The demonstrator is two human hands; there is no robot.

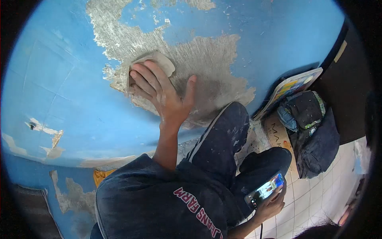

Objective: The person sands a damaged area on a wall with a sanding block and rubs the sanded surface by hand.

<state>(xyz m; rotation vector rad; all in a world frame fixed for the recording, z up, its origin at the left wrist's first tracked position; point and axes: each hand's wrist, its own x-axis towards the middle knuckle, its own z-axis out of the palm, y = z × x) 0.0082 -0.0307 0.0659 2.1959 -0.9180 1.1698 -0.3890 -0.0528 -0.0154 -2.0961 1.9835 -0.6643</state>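
Note:
My left hand (161, 89) presses a folded sheet of sandpaper (164, 63) against the wall, fingers over the sheet and thumb held apart to the right. Beneath it, a large bare grey patch (211, 55) with ragged edges shows through the blue paint (51, 99). Low on the right, my right hand (272, 205) grips a smartphone (266, 190) with a lit screen, close to my bent knee. A cable hangs below that hand.
Dark clothes or a bag (312, 127) lie on a cardboard box (278, 133) to the right, beside a leaning colourful board (292, 87). White tiles (306, 203) cover the floor. Something yellow (102, 175) is behind my left side. Dark hair (322, 231) shows at the bottom edge.

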